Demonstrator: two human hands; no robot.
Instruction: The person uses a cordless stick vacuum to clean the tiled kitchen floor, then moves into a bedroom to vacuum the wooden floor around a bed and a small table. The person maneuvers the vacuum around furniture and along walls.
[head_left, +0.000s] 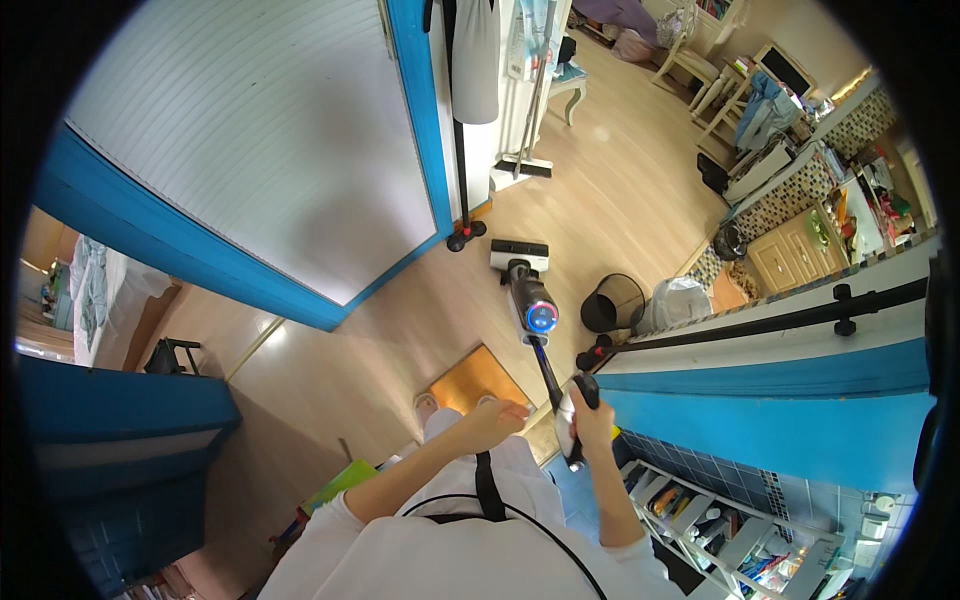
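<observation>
My right hand (595, 424) is wrapped around the handle (565, 424) of an upright cordless floor washer (532, 300). Its dark tube slants down to a body with a round display lit blue and pink. The white and black floor head (519, 255) rests flat on the wood-look floor ahead of me. In front of my waist is my left hand (499, 424), fingers curled, apart from the machine; whether it holds anything small is unclear. Below it, an orange-brown mat (480, 379) lies by my feet.
A black mesh bin (613, 303) and a lined bin (679, 304) stand right of the washer. Ahead left is a blue-framed door (337, 319); a broom (525, 166) leans beyond it. A black pole (750, 326) runs along the right wall. A white shelf rack (697, 525) is at lower right.
</observation>
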